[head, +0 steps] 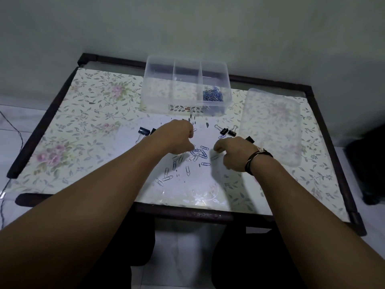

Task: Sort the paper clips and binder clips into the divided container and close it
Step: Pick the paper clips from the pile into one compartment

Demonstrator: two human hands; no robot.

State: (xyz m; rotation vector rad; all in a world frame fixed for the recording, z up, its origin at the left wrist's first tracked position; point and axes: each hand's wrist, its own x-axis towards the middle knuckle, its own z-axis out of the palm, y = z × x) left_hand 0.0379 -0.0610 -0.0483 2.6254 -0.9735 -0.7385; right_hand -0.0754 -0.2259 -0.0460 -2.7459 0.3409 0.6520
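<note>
Both hands work the loose paper clips (193, 157) mid-table, the left hand (177, 138) and right hand (231, 153) curled as if pinching clips, though contact is hidden; the clear divided container (185, 84) waits open behind, its right compartment already holding clips, so drops stay short; the black binder clips (227, 132) lie aside; the lid (273, 126) rests to the right.

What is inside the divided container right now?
The container holds a heap of paper clips in its right compartment. The middle and left compartments look empty, though the frosted walls blur their floors.
</note>
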